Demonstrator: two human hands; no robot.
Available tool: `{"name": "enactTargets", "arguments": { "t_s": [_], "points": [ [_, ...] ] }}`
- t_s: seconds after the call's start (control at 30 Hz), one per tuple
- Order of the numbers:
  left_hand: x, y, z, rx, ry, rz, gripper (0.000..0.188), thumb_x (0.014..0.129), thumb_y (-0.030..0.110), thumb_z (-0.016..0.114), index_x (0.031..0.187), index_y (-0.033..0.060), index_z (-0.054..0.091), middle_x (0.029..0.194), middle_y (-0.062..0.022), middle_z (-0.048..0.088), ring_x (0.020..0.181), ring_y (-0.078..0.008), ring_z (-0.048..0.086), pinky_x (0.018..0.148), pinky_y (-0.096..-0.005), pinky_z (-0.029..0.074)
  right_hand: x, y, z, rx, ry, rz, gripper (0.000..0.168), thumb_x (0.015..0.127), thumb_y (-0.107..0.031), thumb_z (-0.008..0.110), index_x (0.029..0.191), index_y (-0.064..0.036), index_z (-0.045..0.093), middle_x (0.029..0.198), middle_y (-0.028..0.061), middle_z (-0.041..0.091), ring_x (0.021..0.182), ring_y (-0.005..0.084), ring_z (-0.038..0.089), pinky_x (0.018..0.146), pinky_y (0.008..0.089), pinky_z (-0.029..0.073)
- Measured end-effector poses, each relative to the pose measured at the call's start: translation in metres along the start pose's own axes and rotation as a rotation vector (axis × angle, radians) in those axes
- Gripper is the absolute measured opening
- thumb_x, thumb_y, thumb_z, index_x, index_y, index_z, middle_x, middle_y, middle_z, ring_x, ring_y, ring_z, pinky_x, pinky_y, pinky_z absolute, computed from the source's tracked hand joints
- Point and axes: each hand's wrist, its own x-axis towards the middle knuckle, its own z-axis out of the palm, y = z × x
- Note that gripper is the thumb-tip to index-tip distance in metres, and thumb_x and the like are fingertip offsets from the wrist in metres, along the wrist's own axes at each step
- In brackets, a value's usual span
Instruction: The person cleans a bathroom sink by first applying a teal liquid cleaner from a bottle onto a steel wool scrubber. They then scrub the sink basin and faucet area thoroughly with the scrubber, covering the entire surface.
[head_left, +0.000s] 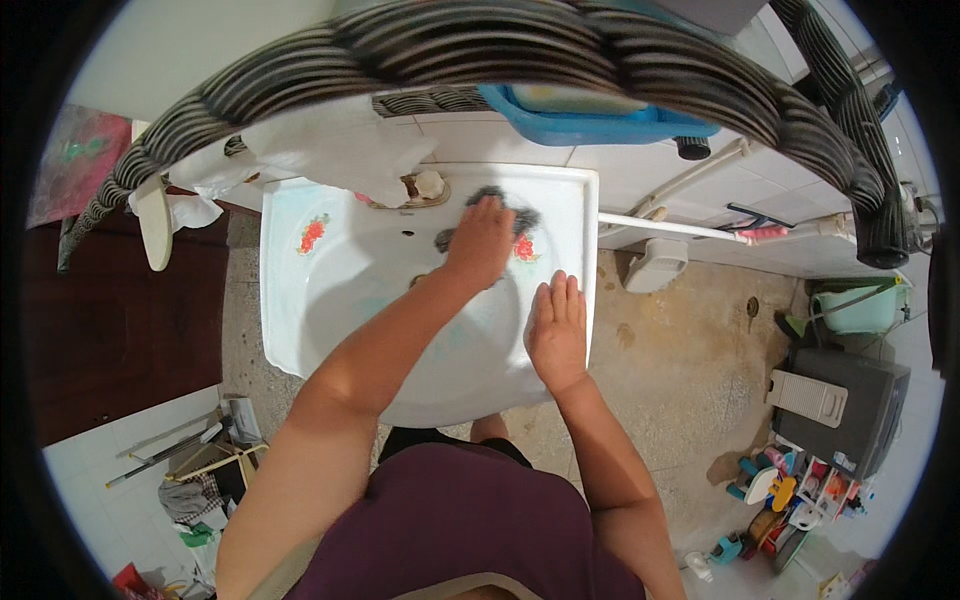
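Note:
A white ceramic washbasin with red flower decals is in front of me. My left hand reaches over to its back right part and presses on a dark, sheer-looking cloth. Bits of that cloth spread out on both sides of the fingers; the palm hides the rest. Flat on the basin's right side lies my right hand, fingers extended and close together, with nothing in it. Behind the basin's middle, the faucet is partly covered by a white cloth. The drain is half hidden under my left forearm.
A dark ridged bar arches across the top of the view. Behind the basin sits a blue plastic tub. A white pipe runs along the wall at right. On the floor stand a dark grey box and a green bucket.

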Motion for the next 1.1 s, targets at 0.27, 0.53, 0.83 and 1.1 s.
{"name": "enactTargets", "arguments": {
  "t_s": [0.27, 0.53, 0.83, 1.1],
  "points": [
    [-0.032, 0.013, 0.03, 0.037, 0.142, 0.211, 0.024, 0.086, 0.01, 0.049, 0.107, -0.0011, 0.053, 0.123, -0.0238, 0.052, 0.124, -0.0353, 0.045, 0.104, -0.0454, 0.033, -0.001, 0.003, 0.001, -0.018, -0.033, 0.02, 0.044, 0.083, -0.007, 0.051, 0.126, 0.007, 0.048, 0.141, 0.0281, 0.037, 0.134, 0.0425, 0.031, 0.11, 0.0509, 0.024],
    [0.009, -0.015, 0.015, 0.031, 0.141, -0.022, 0.022, 0.084, 0.01, 0.055, 0.102, -0.0022, 0.053, 0.124, -0.0272, 0.05, 0.121, -0.0385, 0.046, 0.103, -0.0467, 0.033, 0.0, 0.001, 0.0, -0.005, -0.034, 0.008, 0.046, 0.083, -0.006, 0.051, 0.127, 0.007, 0.047, 0.141, 0.0284, 0.036, 0.134, 0.0431, 0.031, 0.111, 0.051, 0.023],
    [-0.013, 0.032, 0.026, -0.005, 0.051, 0.309, 0.024, 0.085, 0.012, 0.055, 0.104, -0.0013, 0.052, 0.128, -0.0259, 0.048, 0.127, -0.0378, 0.04, 0.105, -0.0447, 0.031, -0.001, 0.001, 0.001, -0.026, -0.054, 0.006, 0.046, 0.082, -0.006, 0.052, 0.126, 0.008, 0.048, 0.139, 0.0283, 0.038, 0.134, 0.0441, 0.029, 0.111, 0.052, 0.022],
    [-0.045, -0.015, 0.024, -0.03, 0.065, 0.007, 0.024, 0.08, 0.004, 0.051, 0.104, -0.0012, 0.05, 0.131, -0.0268, 0.046, 0.127, -0.0389, 0.041, 0.103, -0.0463, 0.035, -0.001, 0.002, 0.001, -0.04, -0.027, -0.014, 0.046, 0.083, -0.006, 0.052, 0.127, 0.006, 0.047, 0.14, 0.027, 0.037, 0.133, 0.0444, 0.032, 0.11, 0.052, 0.024]
  ]
}}
